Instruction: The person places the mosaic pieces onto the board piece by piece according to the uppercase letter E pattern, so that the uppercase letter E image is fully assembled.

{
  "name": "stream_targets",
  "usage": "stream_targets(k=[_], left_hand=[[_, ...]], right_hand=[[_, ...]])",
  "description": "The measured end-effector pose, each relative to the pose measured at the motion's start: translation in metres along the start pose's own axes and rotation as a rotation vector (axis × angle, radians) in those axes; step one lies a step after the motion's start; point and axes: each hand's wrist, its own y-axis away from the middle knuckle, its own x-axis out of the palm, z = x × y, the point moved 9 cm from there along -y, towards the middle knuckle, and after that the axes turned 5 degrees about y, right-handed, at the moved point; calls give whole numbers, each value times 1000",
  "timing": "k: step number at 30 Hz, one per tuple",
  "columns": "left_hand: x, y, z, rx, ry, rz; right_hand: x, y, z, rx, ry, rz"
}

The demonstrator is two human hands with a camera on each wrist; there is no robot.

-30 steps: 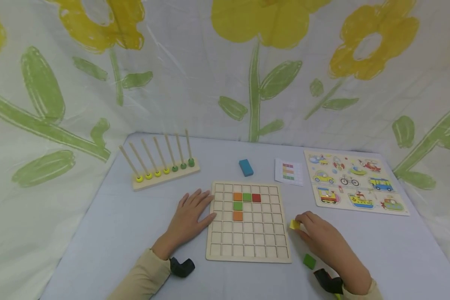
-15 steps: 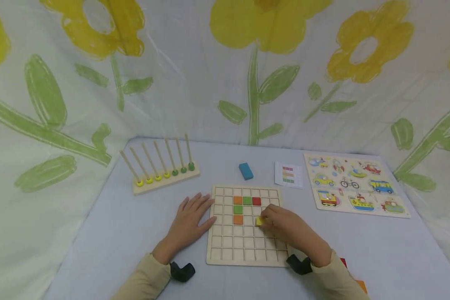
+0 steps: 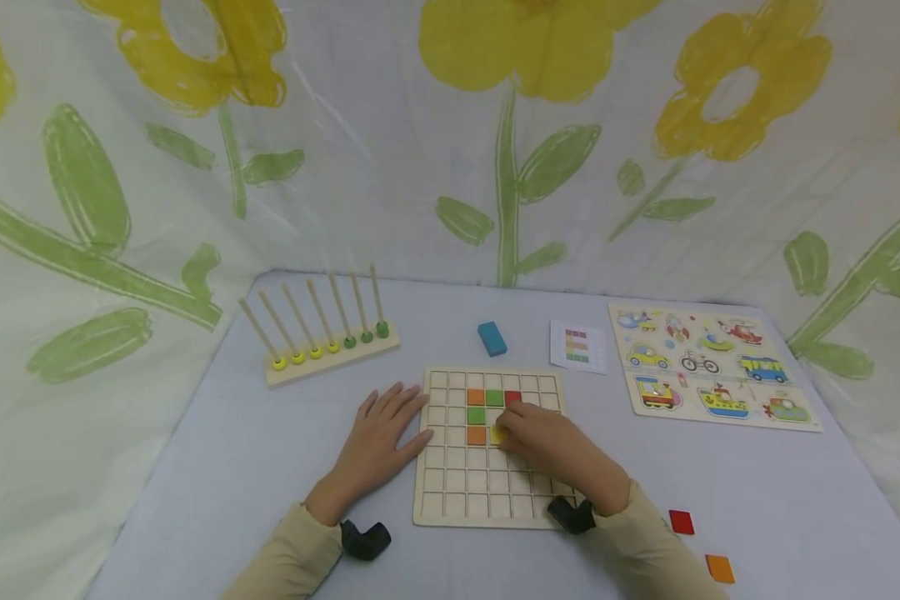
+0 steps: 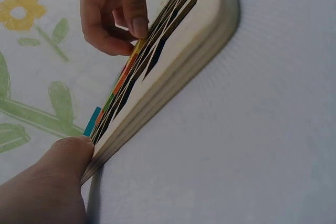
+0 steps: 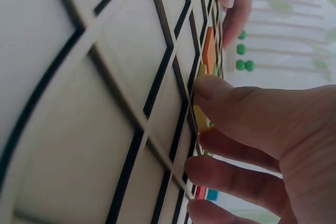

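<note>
A wooden grid board (image 3: 453, 506) lies flat in front of me. Orange (image 3: 476, 436) and green tiles (image 3: 494, 397) and a red tile (image 3: 513, 397) fill some of its squares. Between right thumb and fingers, my right hand (image 3: 562, 442) pinches a yellow square tile (image 3: 498, 435), right beside the lower orange tile. The right wrist view shows the yellow tile (image 5: 199, 111) close over the grid, partly hidden by the thumb. My left hand (image 3: 371, 442) rests with extended fingers along the board's left edge, its thumb (image 4: 79, 148) touching the rim.
Behind the board are a blue block (image 3: 492, 338) and a pattern card (image 3: 578, 346). A pegged bead stand (image 3: 332, 358) is at back left, a vehicle puzzle (image 3: 712, 367) at back right. Red (image 3: 682, 522) and orange loose tiles (image 3: 720, 569) lie by the right sleeve.
My right hand has carried the yellow tile leftward from beside the board to over its middle squares. A loose green tile is now out of sight near the right forearm. The left hand stays put.
</note>
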Motion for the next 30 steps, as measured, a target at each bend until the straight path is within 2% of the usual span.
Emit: stream_targets(k=[13,17,22,27,30], left_hand=[[3,-1,2,-12,-8,19],[1,0,0,-8,1,8],[0,1,-1,-11,10,4],[1,1,-2,-8,3,4],[0,0,-1,-2,0,-6]], right_hand=[[2,-4,4,-11,28,15],[-8,4,0,13,29,13],[-24,36,-21,121,36,34],[-34,87,-52,291,31,71],[-31,122,-74,416,-3,128]])
